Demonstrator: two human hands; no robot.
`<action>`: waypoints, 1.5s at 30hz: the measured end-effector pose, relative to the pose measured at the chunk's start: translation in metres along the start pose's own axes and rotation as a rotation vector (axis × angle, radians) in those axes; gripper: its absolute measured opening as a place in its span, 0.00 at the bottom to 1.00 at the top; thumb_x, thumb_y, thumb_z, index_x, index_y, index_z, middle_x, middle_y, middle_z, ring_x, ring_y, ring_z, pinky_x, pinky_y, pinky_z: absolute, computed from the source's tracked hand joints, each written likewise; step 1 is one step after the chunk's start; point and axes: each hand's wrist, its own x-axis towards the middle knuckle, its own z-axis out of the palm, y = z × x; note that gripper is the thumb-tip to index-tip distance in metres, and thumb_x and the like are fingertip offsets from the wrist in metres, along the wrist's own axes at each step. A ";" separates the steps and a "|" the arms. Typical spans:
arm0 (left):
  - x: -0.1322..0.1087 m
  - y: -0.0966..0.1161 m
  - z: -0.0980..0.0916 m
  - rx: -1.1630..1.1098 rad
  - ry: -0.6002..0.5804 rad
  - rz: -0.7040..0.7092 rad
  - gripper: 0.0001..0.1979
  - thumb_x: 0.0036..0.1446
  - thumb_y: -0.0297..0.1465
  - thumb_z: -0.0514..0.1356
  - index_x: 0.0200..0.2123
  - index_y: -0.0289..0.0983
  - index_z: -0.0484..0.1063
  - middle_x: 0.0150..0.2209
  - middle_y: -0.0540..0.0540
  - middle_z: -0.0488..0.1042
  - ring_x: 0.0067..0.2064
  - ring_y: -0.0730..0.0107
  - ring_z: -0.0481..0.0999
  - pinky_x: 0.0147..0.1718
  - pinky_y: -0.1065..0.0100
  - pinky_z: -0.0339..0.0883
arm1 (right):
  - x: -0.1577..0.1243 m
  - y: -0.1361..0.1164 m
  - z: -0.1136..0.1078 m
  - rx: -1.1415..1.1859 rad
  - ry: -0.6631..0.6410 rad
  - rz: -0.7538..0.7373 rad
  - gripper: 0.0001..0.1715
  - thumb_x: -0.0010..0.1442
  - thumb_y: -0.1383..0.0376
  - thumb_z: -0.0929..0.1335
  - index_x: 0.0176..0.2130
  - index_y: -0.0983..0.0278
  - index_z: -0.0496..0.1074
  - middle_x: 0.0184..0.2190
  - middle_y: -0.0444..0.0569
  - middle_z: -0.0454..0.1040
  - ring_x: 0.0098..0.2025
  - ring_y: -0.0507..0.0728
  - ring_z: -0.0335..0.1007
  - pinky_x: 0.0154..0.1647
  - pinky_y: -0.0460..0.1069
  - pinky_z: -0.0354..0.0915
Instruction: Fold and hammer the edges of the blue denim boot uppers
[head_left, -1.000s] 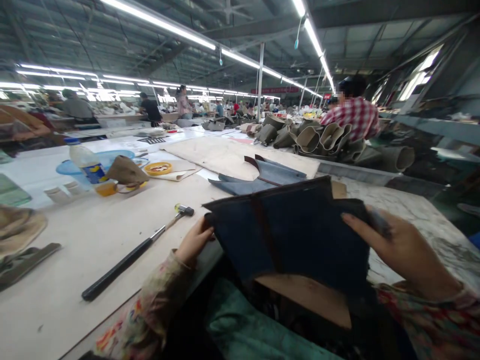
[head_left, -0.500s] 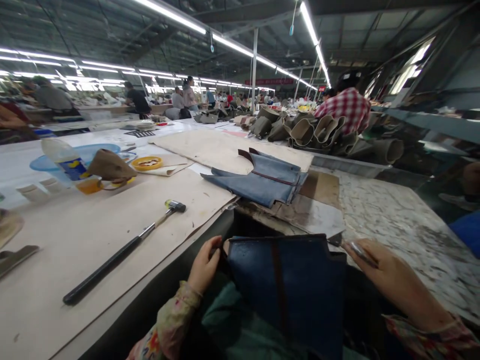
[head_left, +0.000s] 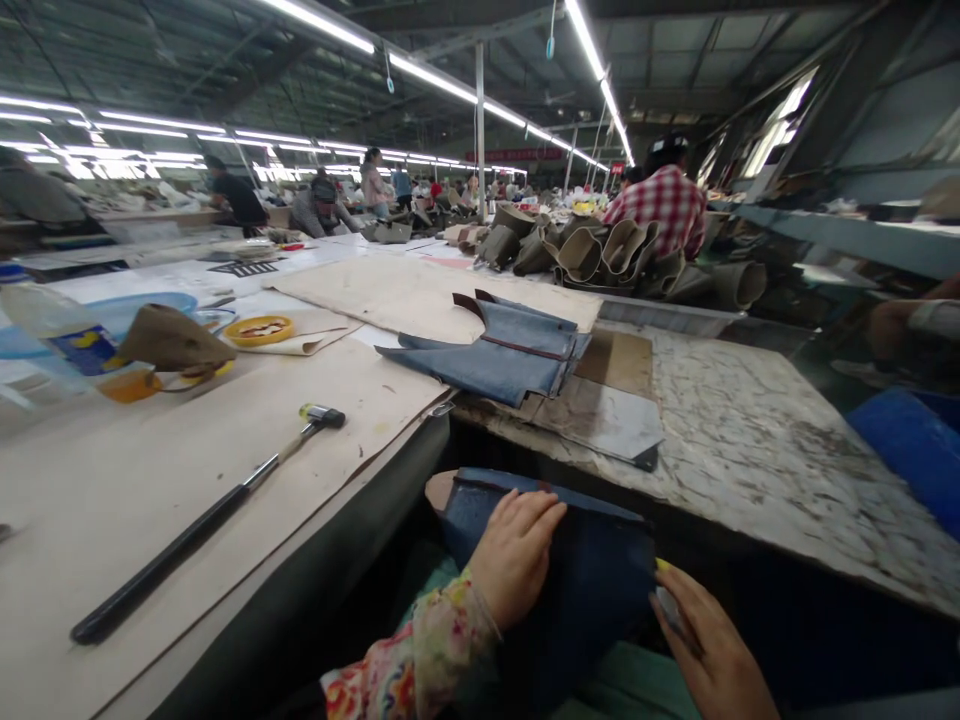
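A dark blue leather piece (head_left: 600,545) with a folded upper edge lies across my lap, below the table edge. My left hand (head_left: 517,550) rests on top of it, palm down, its fingers lying over the leather near the upper edge. At the piece's right edge, my right hand (head_left: 709,635) is closed around a small silvery tool (head_left: 673,612). A bit of yellow shows by its fingertips; the tool's kind is mostly hidden. More blue leather pieces (head_left: 480,365) lie stacked on the table corner ahead.
On the pale sheet at left lies a black-handled hammer (head_left: 202,530). Beyond it stand a tilted plastic bottle (head_left: 64,330) and a yellow dish (head_left: 260,330). A stained board (head_left: 735,430) spans the right. Olive-grey rolled pieces (head_left: 585,250) are heaped near a person in a checked shirt (head_left: 660,210).
My left hand has moved from the piece's left edge onto its top. The right hand has come down and in to its right edge with the silvery tool. The view has shifted slightly right.
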 end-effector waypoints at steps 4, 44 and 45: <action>0.009 0.006 0.026 0.113 -0.033 0.074 0.20 0.60 0.29 0.48 0.56 0.39 0.58 0.56 0.48 0.64 0.58 0.69 0.58 0.60 0.58 0.46 | 0.002 -0.001 -0.002 -0.004 0.020 -0.022 0.20 0.60 0.57 0.60 0.50 0.61 0.64 0.50 0.52 0.67 0.50 0.60 0.66 0.46 0.52 0.69; 0.042 0.055 0.073 0.172 -0.282 0.216 0.18 0.61 0.36 0.47 0.51 0.33 0.59 0.42 0.45 0.67 0.45 0.63 0.63 0.42 0.60 0.60 | 0.021 -0.013 -0.035 0.058 -0.029 0.262 0.27 0.63 0.54 0.56 0.58 0.59 0.54 0.49 0.51 0.65 0.51 0.59 0.62 0.50 0.55 0.63; 0.043 0.055 0.072 0.172 -0.283 0.216 0.17 0.61 0.36 0.47 0.50 0.33 0.60 0.41 0.45 0.67 0.45 0.63 0.63 0.42 0.60 0.60 | 0.023 -0.013 -0.033 0.040 -0.022 0.253 0.26 0.63 0.54 0.56 0.58 0.59 0.55 0.48 0.52 0.65 0.50 0.60 0.62 0.50 0.55 0.62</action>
